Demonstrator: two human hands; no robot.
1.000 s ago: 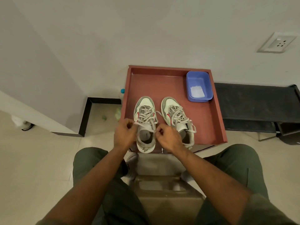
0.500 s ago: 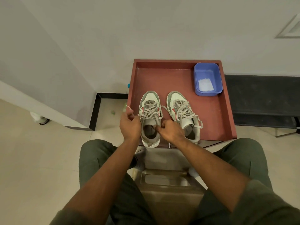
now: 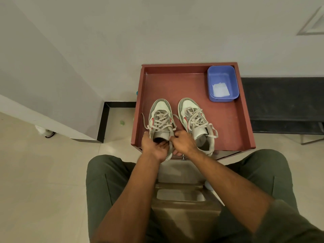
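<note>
Shoe (image 3: 160,109) at the desk's (image 3: 228,128) front-left has loose laces (image 3: 162,121), your left grip (image 3: 154,148) and right grip (image 3: 184,143) clasping its collar; tying seems still ahead.

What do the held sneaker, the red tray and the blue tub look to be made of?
The held sneaker looks like synthetic leather with grey suede-like overlays, matte and scuffed; its laces are flat woven fabric. The red tray is likely painted or laminated wood: dull, even colour, square raised edges. The blue tub is moulded plastic: smooth, faintly shiny, with rounded corners.
</note>
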